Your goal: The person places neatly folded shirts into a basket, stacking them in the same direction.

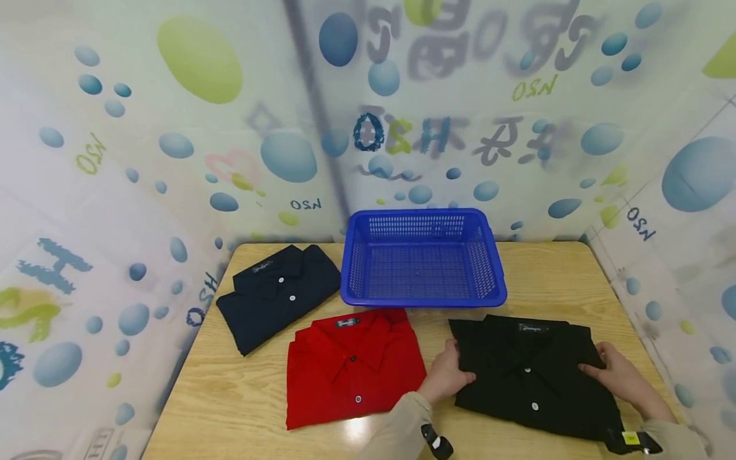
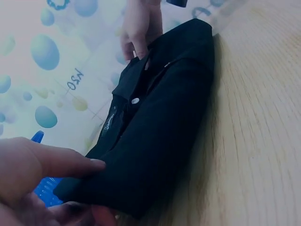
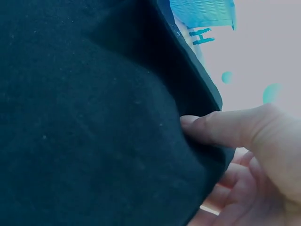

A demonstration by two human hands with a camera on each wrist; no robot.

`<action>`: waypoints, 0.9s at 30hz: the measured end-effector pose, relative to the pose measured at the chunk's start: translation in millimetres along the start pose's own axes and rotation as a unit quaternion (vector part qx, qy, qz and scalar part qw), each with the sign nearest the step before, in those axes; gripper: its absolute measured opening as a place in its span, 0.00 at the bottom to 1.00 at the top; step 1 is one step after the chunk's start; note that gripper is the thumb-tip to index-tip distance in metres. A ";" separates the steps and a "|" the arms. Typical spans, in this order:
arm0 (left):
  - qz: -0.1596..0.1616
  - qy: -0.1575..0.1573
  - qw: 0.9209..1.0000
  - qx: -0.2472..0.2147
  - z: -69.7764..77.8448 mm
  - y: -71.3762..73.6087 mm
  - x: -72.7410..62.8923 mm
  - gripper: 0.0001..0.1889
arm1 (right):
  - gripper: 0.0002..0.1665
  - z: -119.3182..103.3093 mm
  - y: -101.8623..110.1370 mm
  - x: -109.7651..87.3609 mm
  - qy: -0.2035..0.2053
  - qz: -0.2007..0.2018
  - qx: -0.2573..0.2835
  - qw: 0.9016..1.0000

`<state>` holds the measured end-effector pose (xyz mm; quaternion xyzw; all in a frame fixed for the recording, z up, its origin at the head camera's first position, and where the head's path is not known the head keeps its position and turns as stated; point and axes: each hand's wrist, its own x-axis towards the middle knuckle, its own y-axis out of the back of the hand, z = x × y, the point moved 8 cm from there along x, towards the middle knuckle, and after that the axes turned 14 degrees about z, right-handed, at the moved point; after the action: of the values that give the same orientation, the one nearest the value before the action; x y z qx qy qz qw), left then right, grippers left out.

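Note:
A folded black shirt (image 1: 500,383) with white buttons lies at the right front of the table, its collar toward the back. My left hand (image 1: 446,374) grips its left edge, thumb on top and fingers beneath, as the left wrist view shows with the black shirt (image 2: 160,127) between them. On the opposite edge my right hand (image 1: 623,377) pinches the cloth; in the right wrist view its thumb (image 3: 225,127) presses on the upper face while the other fingers go under. To the left of my left hand lies a folded red shirt (image 1: 322,383).
A blue plastic basket (image 1: 422,301) with nothing in it stands at the back middle of the wooden table (image 1: 230,409). At the back left a folded navy shirt (image 1: 270,313) lies at an angle. Patterned curtain walls (image 1: 276,211) rise behind and at both sides.

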<state>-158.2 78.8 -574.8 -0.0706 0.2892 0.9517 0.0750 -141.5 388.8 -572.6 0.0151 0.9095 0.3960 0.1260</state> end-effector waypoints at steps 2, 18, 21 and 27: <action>0.008 0.008 1.000 -0.003 -1.5 0.6 1.0 0.36 | 0.28 -0.4 0.7 -0.7 0.002 0.003 0.004 1.000; -0.047 -0.076 0.995 -0.035 12.3 -0.2 -10.0 0.29 | 0.20 -16.6 19.9 -6.6 0.061 0.058 -0.026 0.996; -0.049 -0.111 0.992 -0.022 17.0 3.9 -14.6 0.29 | 0.20 -20.4 22.6 -7.9 0.059 0.056 -0.024 0.996; -0.060 -0.141 0.988 0.005 24.6 13.6 -23.5 0.32 | 0.21 -28.6 26.1 -10.3 0.056 0.056 -0.019 0.997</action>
<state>-139.9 79.1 -543.0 0.0477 0.2754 0.9445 0.1726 -140.3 384.9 -532.8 0.0417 0.9051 0.4199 0.0529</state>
